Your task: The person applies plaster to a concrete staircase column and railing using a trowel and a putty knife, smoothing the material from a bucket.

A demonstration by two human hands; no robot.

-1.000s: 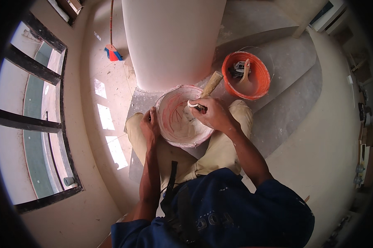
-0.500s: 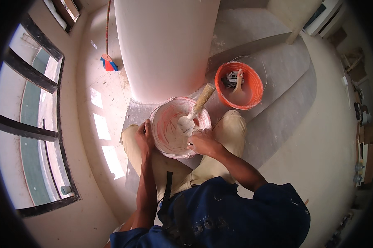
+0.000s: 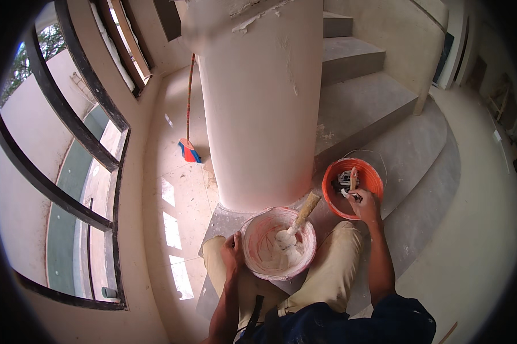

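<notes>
A reddish bucket (image 3: 255,265) smeared with white plaster stands between my knees. My left hand (image 3: 231,250) grips its left rim. Inside lies white paste (image 3: 275,258), with a plaster-coated tool (image 3: 305,211) leaning out over the far right rim on a thick tan handle. My right hand (image 3: 366,205) reaches over the near side of an orange bucket (image 3: 331,198), its fingers pinched together around something small and whitish that I cannot make out. Right beside those fingers, a brush handle (image 3: 353,175) sticks up. Dark and white items (image 3: 344,179) sit in the same bucket.
A smooth white round column (image 3: 258,126) rises just beyond the plaster bucket. Grey curved steps (image 3: 378,109) climb on the right. A broom (image 3: 189,150) with red and blue bristles leans at the left, near a dark-framed window (image 3: 75,212).
My right hand has left the plaster bucket and moved right to the orange bucket. My left hand keeps to the plaster bucket's rim. The view has tilted up, showing more column and steps.
</notes>
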